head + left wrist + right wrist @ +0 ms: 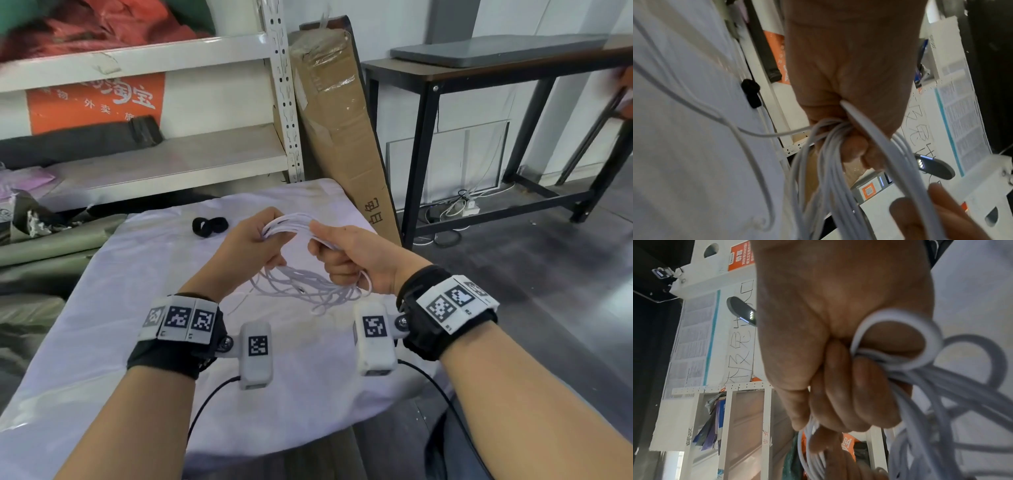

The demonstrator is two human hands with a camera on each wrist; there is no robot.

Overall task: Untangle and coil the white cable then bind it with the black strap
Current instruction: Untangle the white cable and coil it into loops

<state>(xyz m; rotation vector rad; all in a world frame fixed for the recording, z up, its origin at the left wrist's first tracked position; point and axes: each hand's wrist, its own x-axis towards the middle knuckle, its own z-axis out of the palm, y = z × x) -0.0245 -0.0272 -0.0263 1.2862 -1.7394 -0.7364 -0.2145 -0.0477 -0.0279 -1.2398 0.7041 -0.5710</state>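
1. The thin white cable (301, 284), gathered into several loose loops, is held up between both hands above the worktop covered with a pale cloth (137, 308).
2. The left hand (251, 240) has its fingers curled round one end of the loop bundle; the right hand (346, 253) is clenched round the other end, with a small loop sticking out of the fist near the wrist.
3. The bundle's long axis runs roughly left to right between the two fists, arching at the top while the lower loops sag toward the cloth; one slack strand trails on the worktop toward the person.
4. The black strap (209, 226), curled into two small rings, lies on the cloth beyond and to the left of the hands, well apart from the cable.
5. The left hand is plainly the nearer one to the strap, so I judge it would reach forward-left while the right hand keeps the coil gathered.
6. The loops look uneven, so tidying probably comes before binding.
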